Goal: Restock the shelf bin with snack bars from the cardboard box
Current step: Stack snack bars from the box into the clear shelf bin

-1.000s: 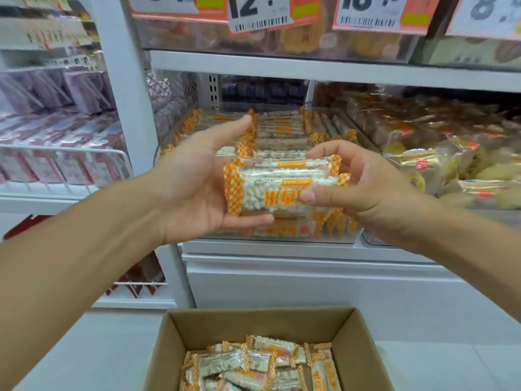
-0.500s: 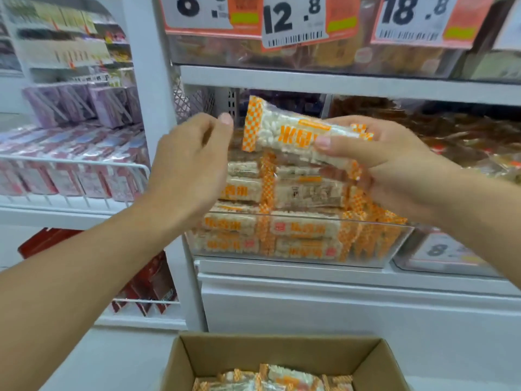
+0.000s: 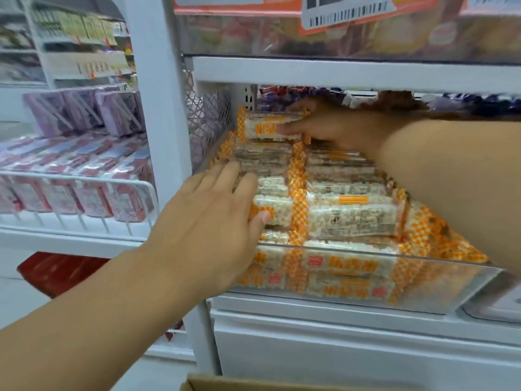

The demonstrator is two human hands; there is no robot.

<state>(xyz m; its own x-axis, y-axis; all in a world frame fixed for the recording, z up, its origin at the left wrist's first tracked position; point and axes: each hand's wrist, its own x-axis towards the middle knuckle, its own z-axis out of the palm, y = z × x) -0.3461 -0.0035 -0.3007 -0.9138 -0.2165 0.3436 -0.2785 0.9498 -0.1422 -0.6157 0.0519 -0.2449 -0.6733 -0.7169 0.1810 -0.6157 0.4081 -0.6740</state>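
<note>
- The snack bar being stocked [image 3: 267,127], clear wrap with orange checked ends, lies at the back left of the clear shelf bin [image 3: 423,292], on top of the rows already there and just in front of the rear wall of the shelf.
- The right hand [image 3: 332,128] reaches deep over the bin; its fingers are curled round the right end of that bar, the thumb lying along its front face, so the bar is not yet let go.
- The left hand [image 3: 208,221] lies flat on the front left bars [image 3: 270,211], fingers straight and slightly spread, holding nothing; it appears to steady the rows.
- The bin looks nearly full: at least 2 columns of bars [image 3: 349,218] run front to back, stacked to about the height of its front wall.
- Judged from this, the present bar is almost placed; what is left is to release it and go back for more.
- Only the top edge of the cardboard box [image 3: 253,383] shows at the bottom, so how many bars remain inside cannot be told.
- Around it: a white shelf upright [image 3: 158,108], purple and pink packets on the wire shelf [image 3: 84,182] to the left, and a price label [image 3: 346,9] above.
</note>
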